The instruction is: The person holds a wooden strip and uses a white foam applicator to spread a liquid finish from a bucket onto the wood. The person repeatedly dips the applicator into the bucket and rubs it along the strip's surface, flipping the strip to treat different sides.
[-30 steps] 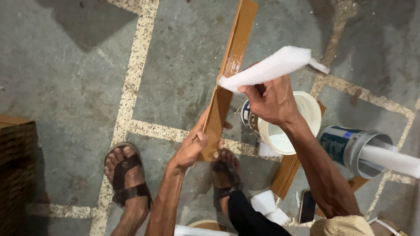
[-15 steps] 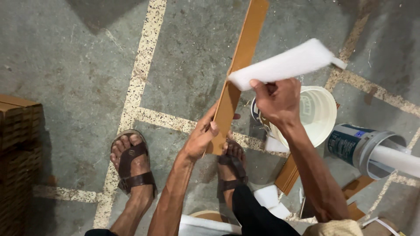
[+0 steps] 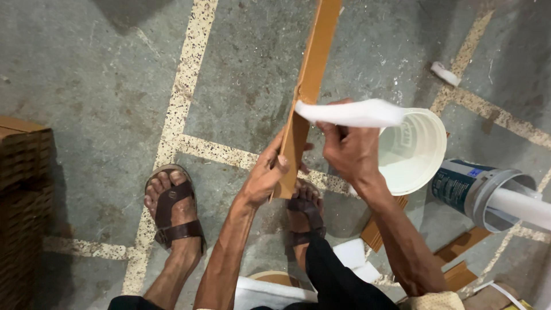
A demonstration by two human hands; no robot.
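Strip: long brown wooden strip [image 3: 310, 86], held slanted above the floor, lower end near the knees, upper end running out of the top of view.
Left grip: left hand [image 3: 265, 178] closed around the strip's lower end, thumb on the front face.
Right grip: right hand [image 3: 347, 150] pinched shut on a white foam sheet [image 3: 351, 112], whose free end touches the strip's edge just above the left hand.
Doing it well: judging by the pose, hold the strip steady low down and press the sheet flat on its face.
Around: white bucket [image 3: 414, 150] just right of the hands; tipped can [image 3: 472, 186] beyond it; sandalled feet [image 3: 172, 209] on the concrete floor [image 3: 86, 115].
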